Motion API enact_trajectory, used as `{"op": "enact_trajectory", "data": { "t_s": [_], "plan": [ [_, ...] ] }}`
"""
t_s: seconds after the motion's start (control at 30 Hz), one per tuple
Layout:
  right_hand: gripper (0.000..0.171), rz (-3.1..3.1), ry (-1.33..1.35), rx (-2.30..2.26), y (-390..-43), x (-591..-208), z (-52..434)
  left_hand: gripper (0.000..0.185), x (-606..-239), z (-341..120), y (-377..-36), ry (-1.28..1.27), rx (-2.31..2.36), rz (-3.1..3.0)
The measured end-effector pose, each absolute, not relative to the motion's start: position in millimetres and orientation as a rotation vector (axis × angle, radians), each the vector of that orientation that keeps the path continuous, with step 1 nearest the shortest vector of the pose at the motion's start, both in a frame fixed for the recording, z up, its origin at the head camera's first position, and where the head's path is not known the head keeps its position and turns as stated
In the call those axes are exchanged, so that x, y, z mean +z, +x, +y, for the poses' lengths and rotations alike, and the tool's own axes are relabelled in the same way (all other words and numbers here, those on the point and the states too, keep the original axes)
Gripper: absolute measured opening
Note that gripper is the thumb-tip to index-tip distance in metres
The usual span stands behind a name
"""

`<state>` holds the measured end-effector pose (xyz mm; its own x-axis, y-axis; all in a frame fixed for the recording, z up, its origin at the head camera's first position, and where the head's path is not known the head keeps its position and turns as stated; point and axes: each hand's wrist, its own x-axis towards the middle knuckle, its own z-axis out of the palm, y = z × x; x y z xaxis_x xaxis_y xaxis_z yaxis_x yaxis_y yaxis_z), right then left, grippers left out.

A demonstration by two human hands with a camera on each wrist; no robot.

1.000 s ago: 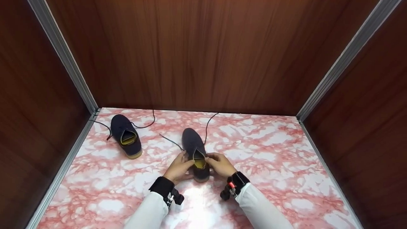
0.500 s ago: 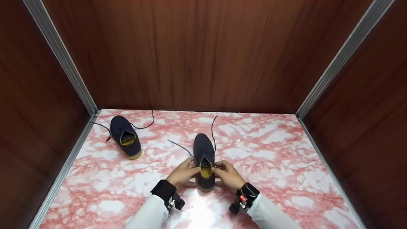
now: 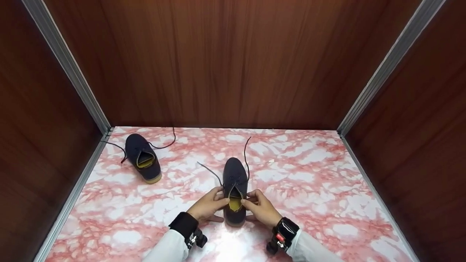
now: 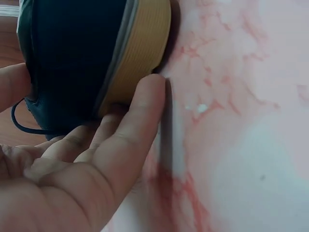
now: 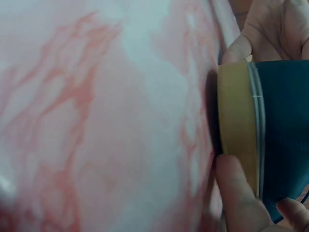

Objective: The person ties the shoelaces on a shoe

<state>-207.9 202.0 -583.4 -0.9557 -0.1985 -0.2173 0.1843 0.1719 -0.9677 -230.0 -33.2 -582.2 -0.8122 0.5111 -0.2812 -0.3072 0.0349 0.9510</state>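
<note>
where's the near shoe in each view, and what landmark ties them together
Head: the near shoe is low centre, between the left hand and right hand.
Left wrist: top left, heel against the fingers.
Right wrist: right edge, above a finger.
Shared landmark: its tan sole on the pink marbled floor.

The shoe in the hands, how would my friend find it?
Look at the pink marbled floor between the brown walls. The shoe is the dark one near the front, middle. The other shoe sits alone by the left wall; this one has both hands holding its opening.
</note>
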Motion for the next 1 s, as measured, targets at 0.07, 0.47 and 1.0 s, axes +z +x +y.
{"op": "enact_trajectory", "data": {
  "t_s": [0.07, 0.47, 1.0],
  "plan": [
    [0.045, 2.156, -0.017, -1.854, -208, -584, 203, 0.069, -583, -33, -229, 0.199, 1.838, 1.744],
    [0.049, 2.090, -0.009, -1.878, -211, -586, 206, 0.057, -580, -33, -222, 0.162, 1.795, 1.781],
    [0.051, 1.898, 0.198, -1.852, -270, -585, 231, 0.051, -582, -36, -223, 0.159, 1.795, 1.742]
  ]
}}
